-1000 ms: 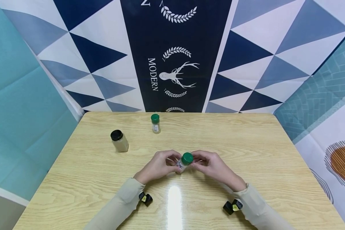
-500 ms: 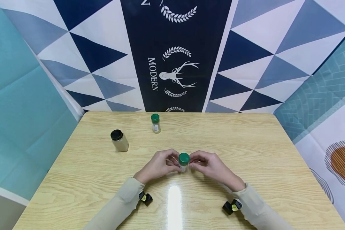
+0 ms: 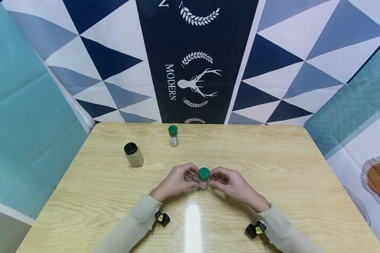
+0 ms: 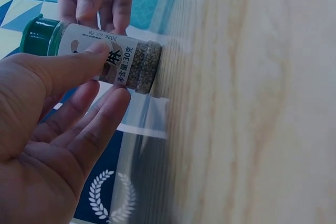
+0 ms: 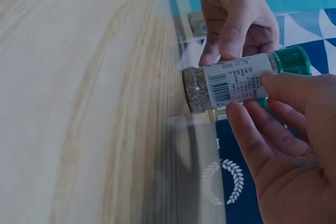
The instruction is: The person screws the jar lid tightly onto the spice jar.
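Note:
A small clear spice jar [image 3: 204,174] with a green cap stands upright between my two hands in the head view. Brown grains, perhaps peppercorns, fill its lower end [image 4: 144,67], and a white label with a barcode [image 5: 220,87] wraps its side. My left hand [image 3: 178,180] holds it from the left, thumb on the label and fingers on the other side. From the right, my right hand [image 3: 233,182] holds it likewise between thumb and fingers. The base meets or nearly meets the tabletop; I cannot tell which.
On the wooden table [image 3: 266,154], a second green-capped spice jar [image 3: 173,136] stands near the back edge. A black-lidded jar [image 3: 134,155] with pale contents is at the back left. Patterned cloth [image 3: 120,70] hangs behind the table.
The green-capped jar between my hands has gone from tilted to upright, its cap moving slightly left first. Both hands stay in nearly the same place. The head view has shifted slightly.

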Demonstrator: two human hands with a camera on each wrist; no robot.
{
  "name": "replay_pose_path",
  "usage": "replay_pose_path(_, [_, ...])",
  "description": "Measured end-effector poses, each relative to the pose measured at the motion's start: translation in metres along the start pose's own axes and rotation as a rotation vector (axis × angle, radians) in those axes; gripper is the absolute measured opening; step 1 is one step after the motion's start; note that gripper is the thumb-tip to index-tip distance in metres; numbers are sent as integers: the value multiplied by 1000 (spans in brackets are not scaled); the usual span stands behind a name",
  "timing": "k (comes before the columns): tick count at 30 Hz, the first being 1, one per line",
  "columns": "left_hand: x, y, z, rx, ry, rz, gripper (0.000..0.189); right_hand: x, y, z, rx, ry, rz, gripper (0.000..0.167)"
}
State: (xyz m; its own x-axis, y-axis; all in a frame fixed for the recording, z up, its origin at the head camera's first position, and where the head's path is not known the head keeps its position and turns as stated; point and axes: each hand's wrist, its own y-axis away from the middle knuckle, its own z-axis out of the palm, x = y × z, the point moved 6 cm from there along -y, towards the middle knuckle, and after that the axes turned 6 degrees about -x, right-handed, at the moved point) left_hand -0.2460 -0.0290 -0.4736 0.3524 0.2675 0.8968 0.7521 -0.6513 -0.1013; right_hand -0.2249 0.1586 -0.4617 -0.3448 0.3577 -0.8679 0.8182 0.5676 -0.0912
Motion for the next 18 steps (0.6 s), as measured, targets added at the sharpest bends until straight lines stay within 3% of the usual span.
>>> replay_pose_path(18, [-2, -4, 3, 69, 27, -47, 40, 4, -10, 4, 21, -57, 4, 31])
